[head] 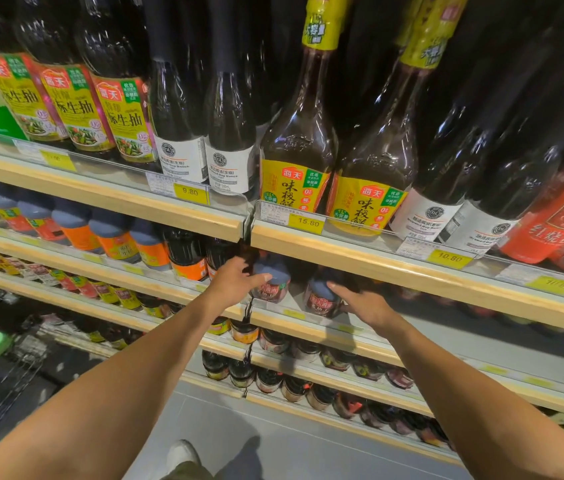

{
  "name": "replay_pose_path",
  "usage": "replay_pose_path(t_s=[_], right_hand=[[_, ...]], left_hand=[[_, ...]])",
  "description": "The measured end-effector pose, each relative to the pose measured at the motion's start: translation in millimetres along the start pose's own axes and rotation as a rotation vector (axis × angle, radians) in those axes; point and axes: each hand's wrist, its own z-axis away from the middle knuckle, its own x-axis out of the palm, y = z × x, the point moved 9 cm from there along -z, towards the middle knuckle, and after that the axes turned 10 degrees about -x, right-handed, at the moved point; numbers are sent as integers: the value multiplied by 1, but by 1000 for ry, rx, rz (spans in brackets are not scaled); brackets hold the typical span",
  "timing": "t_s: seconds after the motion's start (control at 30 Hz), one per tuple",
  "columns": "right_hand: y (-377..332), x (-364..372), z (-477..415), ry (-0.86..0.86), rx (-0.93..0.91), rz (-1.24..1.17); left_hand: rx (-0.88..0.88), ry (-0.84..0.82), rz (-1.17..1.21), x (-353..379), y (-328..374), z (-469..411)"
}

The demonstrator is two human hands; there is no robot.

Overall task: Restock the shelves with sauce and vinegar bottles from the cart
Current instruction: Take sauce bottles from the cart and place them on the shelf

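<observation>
Head view: left hand (235, 279) grips first bottle (275, 287), right hand (365, 306) touches second bottle (320, 301).

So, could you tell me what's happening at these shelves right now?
A person is restocking sauce bottles. Their left hand grips one dark bottle on the shelf, while the right hand touches the neighbouring bottle. Both stand upright near the front edge.
</observation>
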Motion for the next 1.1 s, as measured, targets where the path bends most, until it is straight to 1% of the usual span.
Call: replay_pose_path(t_s=[0.1, 0.27, 0.37, 0.53, 0.63, 0.8, 1.0, 1.03, 1.1], right_hand=[[-2, 8, -4, -7, -7, 5], [-12, 25, -8, -42, 1, -4], [-13, 23, -8, -16, -8, -26], [-5, 24, -15, -15, -41, -43], [-15, 28, -7, -31, -58, -50], [-23, 30, -7, -58, -113, -41], [-32, 27, 4, 24, -214, 30], [-32, 26, 7, 43, -234, 68], [-33, 23, 9, 96, -296, 216]], left_hand=[[22, -12, -47, 0, 5, -1], [-8, 5, -73, -2, 4, -2], [-16, -13, -63, 0, 0, -3], [-30, -17, -19, 1, -3, -1], [-27, -8, -9, 4, -1, 3], [-14, -22, -69, 10, 2, 15], [23, 2, -244, 4, -5, 40], [42, 12, -270, 2, -5, 46], [104, 47, -341, -4, -2, 58]])
